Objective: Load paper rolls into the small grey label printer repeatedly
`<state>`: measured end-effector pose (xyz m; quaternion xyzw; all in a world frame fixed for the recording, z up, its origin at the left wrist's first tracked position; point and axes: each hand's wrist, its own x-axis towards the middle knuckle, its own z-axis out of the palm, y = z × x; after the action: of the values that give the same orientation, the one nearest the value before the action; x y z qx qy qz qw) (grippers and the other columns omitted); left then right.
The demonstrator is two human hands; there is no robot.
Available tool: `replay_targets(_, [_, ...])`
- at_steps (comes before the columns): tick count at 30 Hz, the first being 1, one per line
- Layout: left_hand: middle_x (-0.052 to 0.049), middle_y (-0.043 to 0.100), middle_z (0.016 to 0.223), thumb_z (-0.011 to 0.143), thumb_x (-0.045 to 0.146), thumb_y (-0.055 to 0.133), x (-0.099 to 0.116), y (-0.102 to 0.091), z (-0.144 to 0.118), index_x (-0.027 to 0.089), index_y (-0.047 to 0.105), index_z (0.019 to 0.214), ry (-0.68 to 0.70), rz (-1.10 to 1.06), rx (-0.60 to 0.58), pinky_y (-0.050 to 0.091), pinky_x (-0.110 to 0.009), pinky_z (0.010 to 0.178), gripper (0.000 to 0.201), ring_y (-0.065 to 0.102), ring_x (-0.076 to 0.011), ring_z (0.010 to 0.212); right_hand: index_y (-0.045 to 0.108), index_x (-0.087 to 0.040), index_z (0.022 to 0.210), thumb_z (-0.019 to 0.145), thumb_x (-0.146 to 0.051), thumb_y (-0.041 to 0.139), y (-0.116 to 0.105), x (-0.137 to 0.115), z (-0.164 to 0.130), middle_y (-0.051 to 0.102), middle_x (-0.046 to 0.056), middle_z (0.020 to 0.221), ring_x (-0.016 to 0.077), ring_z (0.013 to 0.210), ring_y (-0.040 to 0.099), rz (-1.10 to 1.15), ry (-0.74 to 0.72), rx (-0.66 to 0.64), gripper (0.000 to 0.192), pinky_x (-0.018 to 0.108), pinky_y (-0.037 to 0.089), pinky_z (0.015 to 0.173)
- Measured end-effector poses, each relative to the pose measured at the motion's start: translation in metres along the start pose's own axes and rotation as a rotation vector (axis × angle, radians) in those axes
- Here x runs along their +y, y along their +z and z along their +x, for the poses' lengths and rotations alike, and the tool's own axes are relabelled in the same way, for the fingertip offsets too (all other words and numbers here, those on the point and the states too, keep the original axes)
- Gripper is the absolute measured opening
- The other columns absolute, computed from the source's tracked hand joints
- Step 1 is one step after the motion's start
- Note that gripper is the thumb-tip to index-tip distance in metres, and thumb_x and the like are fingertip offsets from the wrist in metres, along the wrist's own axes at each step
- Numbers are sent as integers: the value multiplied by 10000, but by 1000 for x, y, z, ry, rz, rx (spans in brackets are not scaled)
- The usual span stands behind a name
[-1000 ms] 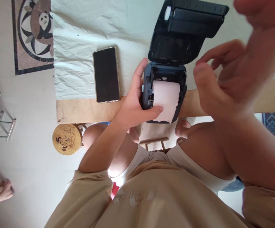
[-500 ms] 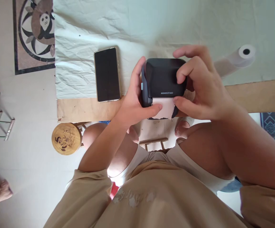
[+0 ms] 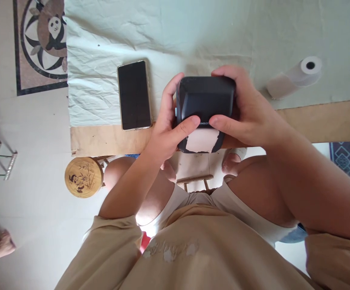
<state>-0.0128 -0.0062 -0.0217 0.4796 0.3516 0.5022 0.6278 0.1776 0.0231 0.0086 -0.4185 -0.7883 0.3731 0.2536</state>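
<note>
Two hands are all I have to work with, and both are wrapped around one small device, so I will start with what lies under them: the table [image 3: 322, 121], a wooden top whose bare edge runs across the middle of my view, with a wrinkled pale cloth [image 3: 102, 40] spread over the rest of it. Beyond the table's left end I see floor with a panda floor design [image 3: 42, 40], and lower down a round wooden stool [image 3: 83, 177] with a panda picture on its seat. On the cloth, just left of my hands, a smartphone [image 3: 134, 94] lies flat with its dark screen up. Next comes the thing I am holding, a dark label printer [image 3: 205, 100] with its lid down, raised over the near edge of the table. My left hand [image 3: 165, 129] grips its left side, fingers up along the casing and thumb pressed across the front edge. My right hand [image 3: 247, 112] clamps the right side, fingers curled over the top and thumb meeting the left one on the front. Well off to the right on the cloth lies a paper roll [image 3: 295, 74] on its side. Smallest is the torn paper strip [image 3: 201, 141] sticking out of the printer's front just below my thumbs.
</note>
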Motion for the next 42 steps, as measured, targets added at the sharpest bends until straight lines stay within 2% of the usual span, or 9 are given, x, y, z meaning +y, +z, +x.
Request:
replay_targets(6, [4, 505, 1142, 776, 364, 645, 0, -1, 1, 361, 351, 1288, 1, -72, -36, 505, -205, 717, 590, 612, -125, 941, 330, -240, 1299, 753, -466, 593, 1, -2, 1, 529, 37, 1152, 101, 770, 514, -61, 38, 24, 647, 257, 434, 661])
replay_targets(13, [16, 533, 1108, 761, 303, 658, -1, 1, 2, 355, 395, 1260, 30, -120, -14, 501, -176, 708, 567, 604, -86, 875, 344, -234, 1287, 723, -463, 627, 2, -2, 0, 510, 44, 1177, 129, 874, 534, -78, 39, 58, 672, 261, 453, 698])
replay_targets(17, [16, 559, 1149, 832, 413, 542, 1, 4, 3, 324, 433, 1233, -1, -184, 52, 520, -212, 817, 425, 600, -131, 1069, 306, -248, 1327, 755, -482, 602, 3, 2, -1, 492, 41, 1209, 113, 873, 531, -12, 34, 25, 686, 251, 470, 707])
replay_targets(20, [-6, 613, 1048, 889, 440, 423, 4, 6, 4, 235, 531, 1075, -83, -262, 113, 498, -278, 966, 298, 517, -174, 1246, 290, -262, 1349, 747, -481, 614, 3, 3, -1, 485, 43, 1216, 91, 828, 525, 7, 69, 23, 718, 217, 473, 642])
replay_targets(24, [-9, 648, 908, 907, 435, 416, 8, 7, 3, 186, 588, 915, -143, -239, 174, 483, -314, 1023, 303, 467, -192, 1312, 227, -261, 1374, 752, -451, 617, 1, 1, -3, 447, 73, 1270, 77, 803, 527, 81, 39, 55, 758, 180, 453, 557])
replay_targets(30, [12, 646, 805, 922, 437, 406, 8, 4, 2, 199, 620, 958, -112, -237, 118, 500, -301, 1002, 322, 558, -163, 1213, 280, -283, 1362, 714, -439, 653, 1, -2, -5, 371, 80, 1354, 147, 946, 552, -23, -79, 53, 764, 299, 537, 755])
replay_targets(34, [24, 632, 774, 914, 408, 438, 4, 2, 3, 190, 625, 901, -82, -253, 154, 521, -256, 937, 287, 634, -141, 1066, 260, -298, 1366, 699, -440, 665, 2, -4, -4, 351, 69, 1375, 198, 1094, 503, -88, -129, 52, 793, 315, 540, 766])
replay_targets(39, [7, 659, 866, 907, 440, 429, 6, 4, 3, 192, 609, 939, -153, -346, 120, 491, -298, 1007, 308, 584, -173, 1169, 380, -226, 1296, 669, -435, 690, 2, -10, -3, 419, 108, 1291, 233, 1147, 464, -178, -184, 201, 730, 242, 495, 603])
replay_targets(42, [-8, 665, 884, 904, 431, 434, 10, 4, 2, 208, 587, 1005, -147, -340, 29, 521, -310, 969, 288, 549, -190, 1228, 450, -199, 1193, 630, -466, 723, 2, -17, -5, 498, 80, 1119, 135, 845, 535, -164, -201, 363, 680, 205, 366, 481])
